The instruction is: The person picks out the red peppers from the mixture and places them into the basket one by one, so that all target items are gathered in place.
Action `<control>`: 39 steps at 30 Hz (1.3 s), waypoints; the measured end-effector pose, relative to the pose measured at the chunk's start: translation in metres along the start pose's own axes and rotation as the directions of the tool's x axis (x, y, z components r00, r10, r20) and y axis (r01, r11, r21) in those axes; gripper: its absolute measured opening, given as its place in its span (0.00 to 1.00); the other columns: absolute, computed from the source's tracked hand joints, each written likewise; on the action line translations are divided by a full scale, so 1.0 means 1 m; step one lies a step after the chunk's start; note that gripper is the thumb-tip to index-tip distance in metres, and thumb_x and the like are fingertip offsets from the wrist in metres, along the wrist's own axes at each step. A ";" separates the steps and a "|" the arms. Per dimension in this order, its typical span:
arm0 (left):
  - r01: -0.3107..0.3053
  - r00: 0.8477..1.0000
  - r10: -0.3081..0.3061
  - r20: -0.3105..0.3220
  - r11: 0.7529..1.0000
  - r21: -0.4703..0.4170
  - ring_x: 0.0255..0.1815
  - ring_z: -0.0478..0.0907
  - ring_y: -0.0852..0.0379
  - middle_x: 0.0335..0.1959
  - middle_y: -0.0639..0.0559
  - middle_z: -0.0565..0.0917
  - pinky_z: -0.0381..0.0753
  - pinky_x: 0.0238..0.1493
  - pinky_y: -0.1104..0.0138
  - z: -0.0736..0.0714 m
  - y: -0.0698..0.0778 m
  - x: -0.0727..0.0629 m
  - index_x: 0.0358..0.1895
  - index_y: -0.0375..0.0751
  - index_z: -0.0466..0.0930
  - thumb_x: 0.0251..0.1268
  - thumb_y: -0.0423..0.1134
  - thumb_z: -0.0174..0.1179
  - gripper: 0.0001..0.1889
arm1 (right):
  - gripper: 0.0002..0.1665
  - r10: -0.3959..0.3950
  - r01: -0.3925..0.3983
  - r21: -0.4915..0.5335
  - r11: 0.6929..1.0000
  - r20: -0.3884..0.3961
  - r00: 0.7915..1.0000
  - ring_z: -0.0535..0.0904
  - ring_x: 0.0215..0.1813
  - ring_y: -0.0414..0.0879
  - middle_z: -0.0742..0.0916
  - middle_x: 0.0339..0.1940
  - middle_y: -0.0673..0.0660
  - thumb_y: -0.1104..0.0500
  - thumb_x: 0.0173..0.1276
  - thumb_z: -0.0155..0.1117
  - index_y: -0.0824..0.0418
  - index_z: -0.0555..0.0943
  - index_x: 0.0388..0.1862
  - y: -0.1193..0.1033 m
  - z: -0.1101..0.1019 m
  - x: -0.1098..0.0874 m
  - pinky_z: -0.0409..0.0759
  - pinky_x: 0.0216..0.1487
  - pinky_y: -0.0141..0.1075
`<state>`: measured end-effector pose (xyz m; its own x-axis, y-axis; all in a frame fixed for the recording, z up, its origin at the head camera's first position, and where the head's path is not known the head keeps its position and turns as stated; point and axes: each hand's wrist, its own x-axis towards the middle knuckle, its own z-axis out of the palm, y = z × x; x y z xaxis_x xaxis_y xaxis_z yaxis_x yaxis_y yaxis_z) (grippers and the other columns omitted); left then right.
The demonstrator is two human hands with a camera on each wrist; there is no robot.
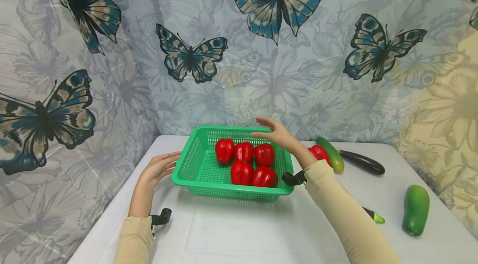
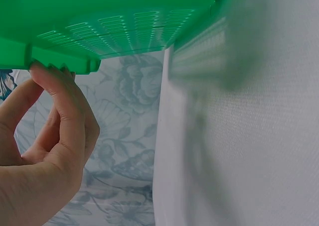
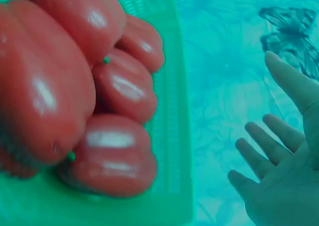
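Observation:
A green plastic basket (image 1: 239, 192) stands on the white table with several red bell peppers (image 1: 241, 172) grouped mostly on its right side. My left hand (image 1: 158, 167) is at the basket's left rim, fingers extended; in the left wrist view, the left fingertips (image 2: 47, 74) meet the rim's underside. Over the back right of the basket, my right hand (image 1: 276, 133) is raised with fingers spread and nothing held. The right wrist view shows that hand (image 3: 279, 181) beside the basket wall, apart from the peppers (image 3: 117, 156).
Right of the basket lie another red pepper (image 1: 320, 154), partly behind my right forearm, a green cucumber-like vegetable (image 1: 331, 154) and a dark eggplant (image 1: 362, 162). A thick green vegetable (image 1: 416, 210) lies near the right edge. My right sleeve partly hides a dark, green-tipped vegetable (image 1: 377, 217).

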<state>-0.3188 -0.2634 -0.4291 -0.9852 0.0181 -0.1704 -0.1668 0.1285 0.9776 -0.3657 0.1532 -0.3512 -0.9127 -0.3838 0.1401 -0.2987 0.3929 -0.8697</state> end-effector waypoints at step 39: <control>-0.009 1.000 0.009 -0.009 1.000 0.027 0.47 0.81 0.66 0.57 0.55 0.81 0.81 0.50 0.68 0.002 -0.001 0.003 0.67 0.34 0.71 0.66 0.47 0.63 0.31 | 0.53 0.285 -0.317 -0.070 0.946 -0.288 0.914 0.50 0.78 0.68 0.54 0.80 0.67 0.37 0.68 0.60 0.57 0.48 0.80 0.116 -0.077 -0.083 0.59 0.70 0.66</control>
<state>-0.3213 -0.2617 -0.4310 -0.9870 0.0101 -0.1603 -0.1568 0.1550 0.9754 -0.3459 0.2954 -0.4274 -0.9999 0.0012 0.0168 -0.0134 0.5520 -0.8337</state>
